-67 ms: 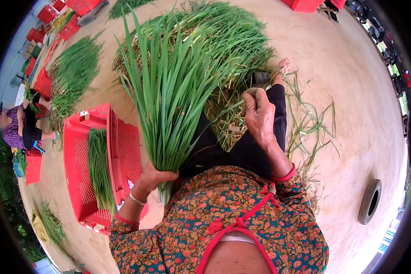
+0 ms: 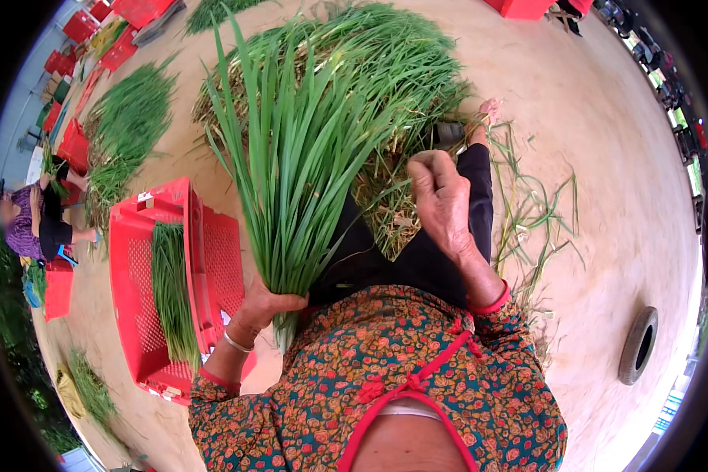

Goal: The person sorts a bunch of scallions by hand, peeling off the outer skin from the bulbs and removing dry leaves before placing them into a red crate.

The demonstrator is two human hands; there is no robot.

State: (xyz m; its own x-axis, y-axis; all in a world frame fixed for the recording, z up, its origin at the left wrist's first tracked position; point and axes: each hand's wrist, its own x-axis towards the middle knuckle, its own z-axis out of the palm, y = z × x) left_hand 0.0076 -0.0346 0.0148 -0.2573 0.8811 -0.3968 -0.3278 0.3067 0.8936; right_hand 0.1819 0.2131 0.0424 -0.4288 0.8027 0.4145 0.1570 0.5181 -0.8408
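My left hand (image 2: 271,303) is closed round the lower stems of a large bunch of garlic chives (image 2: 295,189), whose long flat leaves fan out away from me. To the right of the bunch, over my right thigh, my right hand (image 2: 442,200) is raised with its fingers curled in a pinch. Whatever may be between those fingertips is hidden. A thin green blade shows close to them. Beyond the bunch, a big heap of chives (image 2: 393,55) spreads over the floor, with dry yellowish leaves among the green.
At my left stands a red perforated crate (image 2: 145,315) with a stack of chives (image 2: 173,291) in it. Another chive pile (image 2: 134,118) lies farther left, near a seated person (image 2: 35,216). Loose leaves (image 2: 535,220) litter the floor at right, and a tyre (image 2: 639,346) lies beyond.
My right hand has shifted slightly left, toward the bunch. My left hand keeps its grip on the chives, nearly unmoved.
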